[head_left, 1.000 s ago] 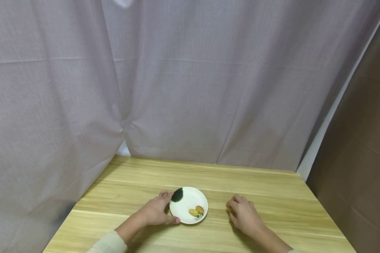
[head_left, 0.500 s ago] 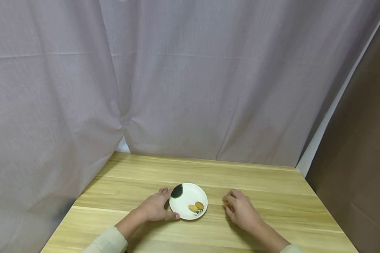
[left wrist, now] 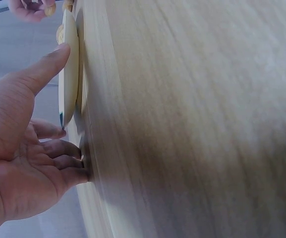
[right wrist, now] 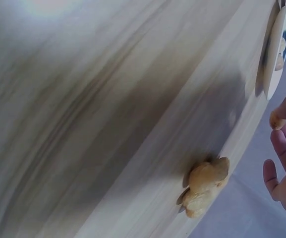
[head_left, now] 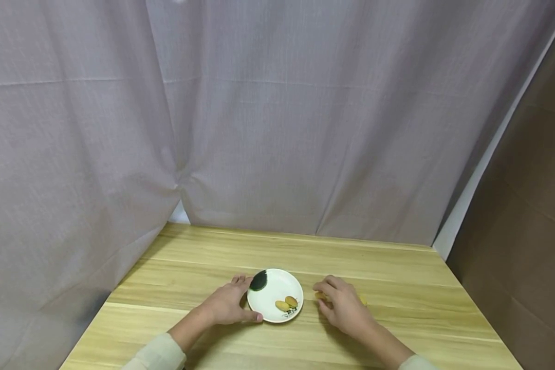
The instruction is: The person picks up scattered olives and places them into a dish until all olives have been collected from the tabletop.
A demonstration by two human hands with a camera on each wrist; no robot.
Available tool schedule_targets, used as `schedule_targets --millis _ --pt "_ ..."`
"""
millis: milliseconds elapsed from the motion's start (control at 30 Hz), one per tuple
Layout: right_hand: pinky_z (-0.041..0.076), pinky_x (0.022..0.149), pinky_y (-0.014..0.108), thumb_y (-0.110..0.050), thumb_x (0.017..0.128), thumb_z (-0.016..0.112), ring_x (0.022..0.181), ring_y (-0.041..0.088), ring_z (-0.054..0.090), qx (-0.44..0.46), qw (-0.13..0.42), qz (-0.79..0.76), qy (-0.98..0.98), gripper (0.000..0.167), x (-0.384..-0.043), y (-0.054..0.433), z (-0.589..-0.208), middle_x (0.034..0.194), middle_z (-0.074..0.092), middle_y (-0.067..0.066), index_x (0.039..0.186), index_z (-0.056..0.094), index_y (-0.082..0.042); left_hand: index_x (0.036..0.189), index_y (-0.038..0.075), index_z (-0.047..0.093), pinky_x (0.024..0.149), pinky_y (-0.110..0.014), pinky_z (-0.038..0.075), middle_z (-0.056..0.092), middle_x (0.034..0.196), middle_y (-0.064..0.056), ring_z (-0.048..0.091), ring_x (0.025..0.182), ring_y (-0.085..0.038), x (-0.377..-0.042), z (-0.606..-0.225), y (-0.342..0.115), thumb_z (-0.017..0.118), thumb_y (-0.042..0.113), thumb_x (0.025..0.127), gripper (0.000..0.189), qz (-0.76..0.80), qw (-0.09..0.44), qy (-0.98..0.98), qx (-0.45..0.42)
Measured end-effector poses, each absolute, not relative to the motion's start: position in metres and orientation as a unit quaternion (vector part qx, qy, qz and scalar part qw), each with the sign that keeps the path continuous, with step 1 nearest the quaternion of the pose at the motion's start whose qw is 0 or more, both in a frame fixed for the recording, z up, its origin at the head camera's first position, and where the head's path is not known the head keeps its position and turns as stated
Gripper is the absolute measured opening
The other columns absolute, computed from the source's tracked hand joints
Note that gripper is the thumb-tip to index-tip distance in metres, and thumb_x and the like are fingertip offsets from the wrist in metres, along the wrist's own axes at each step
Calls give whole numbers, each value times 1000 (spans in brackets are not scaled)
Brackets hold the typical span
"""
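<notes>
A small round white plate with a dark green patch lies on the table. Two oval golden-brown pieces, like little pastries, rest on its near right part. My left hand holds the plate at its left side, thumb at the near rim and forefinger at the far left rim. Right of the plate, my right hand pinches another small golden-brown piece between thumb and forefinger, above the table. Its other fingers are spread loosely. Several more such pieces sit clustered beneath this hand, mostly hidden by it in the head view.
The light wood table runs back to a grey curtain. A brown cloth panel hangs along the right side. More curtain borders the left edge.
My right hand has lifted and moved left toward the plate with a pinched piece, uncovering a bit of the pieces on the table. The left hand stays at the plate.
</notes>
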State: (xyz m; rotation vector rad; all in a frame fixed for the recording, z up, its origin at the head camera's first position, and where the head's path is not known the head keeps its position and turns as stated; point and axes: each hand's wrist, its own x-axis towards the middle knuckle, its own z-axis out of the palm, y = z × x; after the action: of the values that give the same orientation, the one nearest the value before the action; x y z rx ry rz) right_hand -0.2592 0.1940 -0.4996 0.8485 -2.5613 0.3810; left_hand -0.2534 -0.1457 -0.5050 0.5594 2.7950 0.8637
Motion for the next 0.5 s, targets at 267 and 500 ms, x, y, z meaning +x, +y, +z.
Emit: schedule_targets --millis 267,500 --pt "62 82 41 -7 83 95 90 7 66 341 219 152 -902 39 -262 183 -498 106 74 -4 118 79 -11 168 -3 39 132 -72 31 37 170 -40 32 163 -58 -253 -505 -147 92 55 86 114 293 78 934 190" --pt "62 80 37 -5 85 94 88 12 70 364 215 171 -890 38 -263 176 -499 106 76 -1 119 79 -10 168 -2 40 132 -73 32 39 170 -39 32 163 -57 -253 -507 -146 93 56 85 114 296 75 933 190"
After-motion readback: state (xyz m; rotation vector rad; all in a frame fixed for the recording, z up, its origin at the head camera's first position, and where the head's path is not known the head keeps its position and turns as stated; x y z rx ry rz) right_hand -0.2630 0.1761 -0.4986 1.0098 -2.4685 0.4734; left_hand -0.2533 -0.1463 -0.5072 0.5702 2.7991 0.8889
